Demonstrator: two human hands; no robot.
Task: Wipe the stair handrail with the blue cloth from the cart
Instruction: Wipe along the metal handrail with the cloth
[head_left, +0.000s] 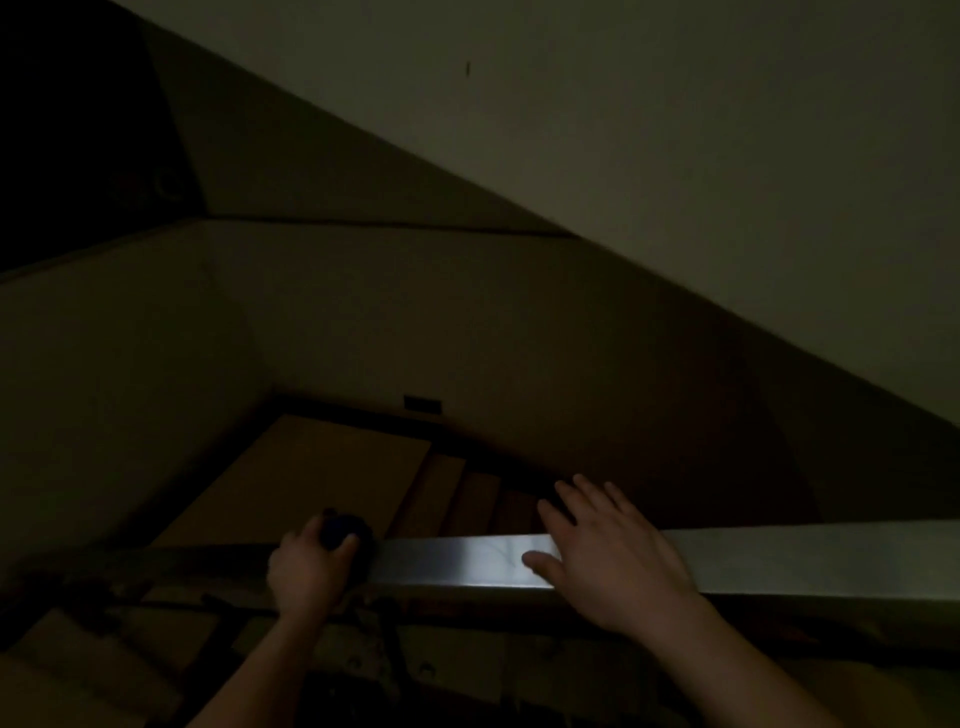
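Two hands meet the shiny metal handrail (779, 558). The left hand (309, 569) clamps a dark bunched cloth (343, 527) on it. Just beside, the right hand (608, 553) lies flat, fingers spread.

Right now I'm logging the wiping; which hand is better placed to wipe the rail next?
The left hand: it grips the dark cloth against the rail. The right hand lies flat and empty on the rail.

A dark bunched cloth (345, 530) sits on the flat, shiny metal handrail (467, 564), which runs across the dim stairwell.
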